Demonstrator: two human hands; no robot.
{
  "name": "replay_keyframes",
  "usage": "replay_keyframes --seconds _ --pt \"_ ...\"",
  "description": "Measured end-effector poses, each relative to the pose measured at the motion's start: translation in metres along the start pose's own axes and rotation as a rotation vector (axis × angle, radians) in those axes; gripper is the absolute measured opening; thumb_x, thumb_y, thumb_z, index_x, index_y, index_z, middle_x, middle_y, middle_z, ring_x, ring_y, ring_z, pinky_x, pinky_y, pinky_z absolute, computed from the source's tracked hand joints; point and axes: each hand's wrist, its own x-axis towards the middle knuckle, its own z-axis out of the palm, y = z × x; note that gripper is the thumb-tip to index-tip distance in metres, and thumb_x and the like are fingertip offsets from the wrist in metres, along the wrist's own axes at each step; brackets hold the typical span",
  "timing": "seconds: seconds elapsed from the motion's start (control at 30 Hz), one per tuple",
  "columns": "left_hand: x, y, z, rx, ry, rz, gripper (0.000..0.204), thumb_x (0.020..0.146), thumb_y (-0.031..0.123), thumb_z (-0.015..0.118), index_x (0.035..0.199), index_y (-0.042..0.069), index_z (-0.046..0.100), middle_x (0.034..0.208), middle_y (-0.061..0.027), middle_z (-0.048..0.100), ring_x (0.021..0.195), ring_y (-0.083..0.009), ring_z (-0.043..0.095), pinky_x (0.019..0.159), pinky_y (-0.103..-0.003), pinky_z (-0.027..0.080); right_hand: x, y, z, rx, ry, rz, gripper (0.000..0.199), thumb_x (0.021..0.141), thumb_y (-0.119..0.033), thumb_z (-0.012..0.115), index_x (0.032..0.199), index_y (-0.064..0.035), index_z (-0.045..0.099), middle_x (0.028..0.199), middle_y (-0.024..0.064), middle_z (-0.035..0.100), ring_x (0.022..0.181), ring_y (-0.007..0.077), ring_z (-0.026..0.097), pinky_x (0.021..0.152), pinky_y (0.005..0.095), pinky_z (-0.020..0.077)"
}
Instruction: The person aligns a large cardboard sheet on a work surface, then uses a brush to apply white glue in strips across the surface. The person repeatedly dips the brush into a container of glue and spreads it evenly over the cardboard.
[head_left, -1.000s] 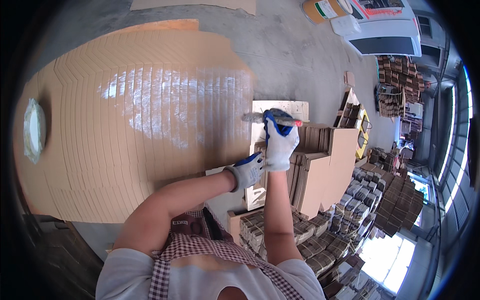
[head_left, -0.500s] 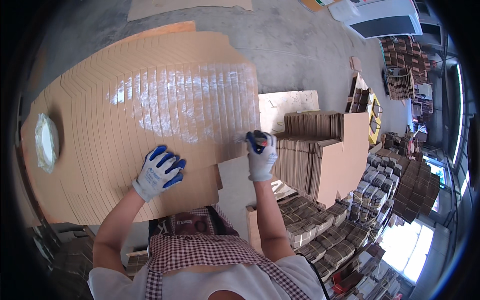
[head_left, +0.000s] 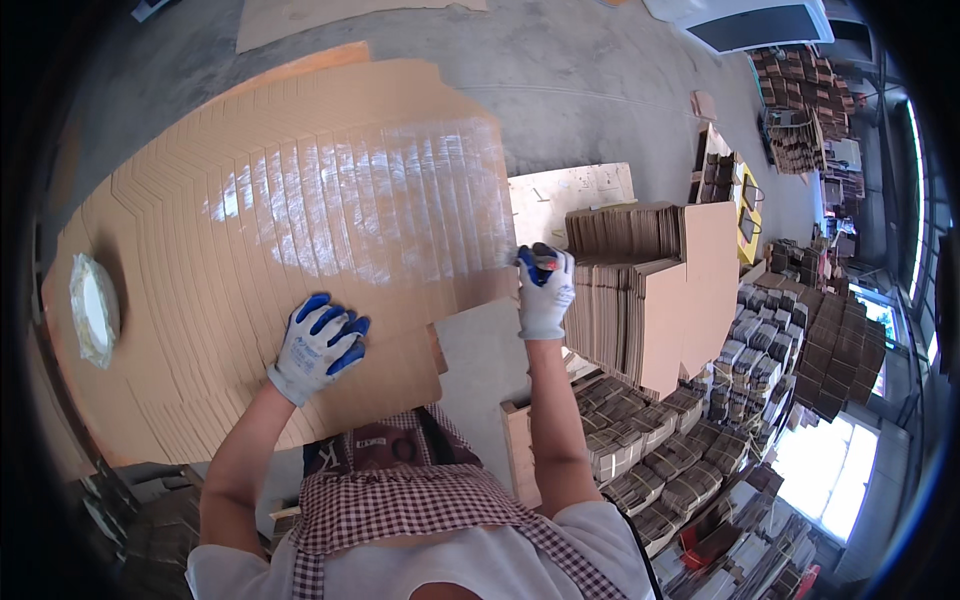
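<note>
gripping red-ended brush [head_left: 548, 265] in right gloved hand [head_left: 545, 298], at right edge of fanned cardboard sheets [head_left: 180, 270]; resting left gloved hand [head_left: 318, 348] on them, spread, empty; seemingly coated glossy mid-fan, bare leftward and nearest.

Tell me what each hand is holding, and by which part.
Right hand: a red-tipped tool, mostly hidden in the fist, so the gripped part cannot be told. Left hand: nothing; it rests on the cardboard.

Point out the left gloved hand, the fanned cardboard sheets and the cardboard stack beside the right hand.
Left gloved hand [head_left: 318, 345], head view: back of the glove.
Fanned cardboard sheets [head_left: 300, 230], head view: the glossy patch.
Cardboard stack [head_left: 615, 308], head view: its packed edges.
</note>
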Motion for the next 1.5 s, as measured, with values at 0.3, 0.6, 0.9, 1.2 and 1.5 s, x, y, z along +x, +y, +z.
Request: replay_keyframes --seconds 0.3,0.6,0.9,1.2,1.5 --pt "0.086 0.085 0.060 -0.194 -0.248 0.299 0.027 0.090 0.037 0.066 0.099 0.013 0.071 0.112 -0.0071 0.069 0.111 -0.0274 0.063 0.114 -0.053 0.039 0.007 0.014 -0.039 0.413 0.198 -0.007 0.030 0.085 -0.003 0.082 0.113 -0.0019 0.069 0.108 0.0093 0.068 0.098 0.0204 0.067 0.089 0.0327 0.0544" --pt "0.197 0.125 0.277 0.364 -0.113 0.321 0.036 0.102 0.032 0.051 0.130 0.013 0.065 0.136 -0.0085 0.063 0.130 -0.0237 0.055 0.110 -0.041 0.042 0.006 0.005 -0.037 0.408 0.170 -0.014 0.030 0.083 -0.003 0.081 0.110 -0.0014 0.070 0.108 0.0119 0.070 0.100 0.0265 0.068 0.091 0.0370 0.0538" --pt "0.213 0.120 0.211 -0.315 -0.318 0.176 0.039 0.104 0.023 0.048 0.141 0.013 0.054 0.142 -0.0102 0.058 0.129 -0.0252 0.053 0.108 -0.038 0.042 0.003 0.022 -0.008 0.228 -0.054 -0.198 0.035 0.082 -0.012 0.083 0.114 -0.0051 0.069 0.113 0.0156 0.067 0.102 0.0353 0.068 0.089 0.0426 0.0558" --pt "0.218 0.121 0.211 -0.025 -0.470 0.243 0.034 0.101 0.021 0.052 0.132 0.012 0.058 0.134 -0.0104 0.061 0.125 -0.0263 0.054 0.108 -0.039 0.041 0.005 0.008 -0.021 0.226 0.004 -0.305 0.038 0.082 -0.009 0.085 0.116 -0.0057 0.069 0.114 0.0139 0.067 0.100 0.0319 0.068 0.089 0.0384 0.0553" --pt "0.189 0.122 0.195 -0.027 -0.117 0.312 0.031 0.095 0.031 0.058 0.118 0.013 0.069 0.125 -0.0102 0.066 0.126 -0.0301 0.055 0.112 -0.048 0.038 0.004 -0.024 -0.029 0.229 0.067 -0.207 0.033 0.084 -0.004 0.079 0.115 -0.0035 0.068 0.112 0.0130 0.070 0.103 0.0294 0.069 0.094 0.0395 0.0548"
